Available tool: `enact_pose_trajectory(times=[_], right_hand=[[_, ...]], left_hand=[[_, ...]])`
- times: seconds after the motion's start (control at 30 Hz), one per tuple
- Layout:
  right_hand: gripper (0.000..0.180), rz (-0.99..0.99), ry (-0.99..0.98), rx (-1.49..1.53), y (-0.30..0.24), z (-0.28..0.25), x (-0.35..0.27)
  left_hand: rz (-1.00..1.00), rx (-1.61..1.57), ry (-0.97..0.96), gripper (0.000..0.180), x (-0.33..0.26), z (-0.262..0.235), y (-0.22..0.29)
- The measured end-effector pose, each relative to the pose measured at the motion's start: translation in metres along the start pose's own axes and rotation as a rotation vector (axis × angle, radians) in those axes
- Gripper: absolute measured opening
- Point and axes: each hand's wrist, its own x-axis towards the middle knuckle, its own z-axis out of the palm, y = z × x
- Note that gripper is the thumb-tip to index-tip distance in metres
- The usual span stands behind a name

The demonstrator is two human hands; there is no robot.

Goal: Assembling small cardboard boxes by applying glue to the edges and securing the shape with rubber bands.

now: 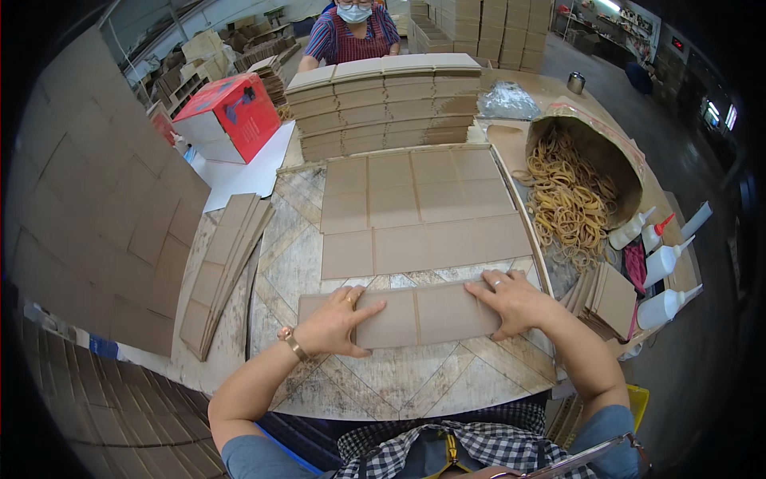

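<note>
A long brown cardboard strip (435,318), creased into several panels, lies flat across the near part of the wooden board. My left hand (331,321) rests over its left part, fingers spread, thumb by the near edge. At the strip's right end my right hand (515,303) lies with fingers apart, index toward the far edge and thumb near the front corner. Both hands press on the strip without wrapping round it. Just beyond it, a larger creased cardboard sheet (419,191) lies flat on the board (295,239), inside thin wooden edge strips.
A tall stack of folded cardboard (383,104) stands at the far side, a person (355,36) behind it. Rubber bands (566,191) spill from a sack at right, near white squeeze bottles (662,307). Cardboard pieces (227,271) and a red box (231,116) are at left.
</note>
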Motion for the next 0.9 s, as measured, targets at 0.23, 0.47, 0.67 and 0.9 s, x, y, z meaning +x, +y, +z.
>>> enact_pose_trajectory(times=[0.23,0.47,0.67,0.9], right_hand=[[0.099,0.018,0.074,0.045,0.022,-0.014,0.006],[0.099,-0.043,0.064,0.063,-0.029,0.02,-0.058],[0.093,-0.087,0.163,0.107,-0.033,0.048,-0.086],[0.094,-0.038,0.229,0.225,-0.008,0.045,-0.07]], left_hand=[[-0.009,-0.043,0.047,0.09,0.024,-0.017,-0.012],[-0.013,-0.057,-0.005,0.09,-0.033,0.003,0.059],[0.029,-0.048,0.037,0.09,-0.049,0.025,0.079],[0.017,-0.073,0.03,0.089,-0.029,0.015,0.06]])
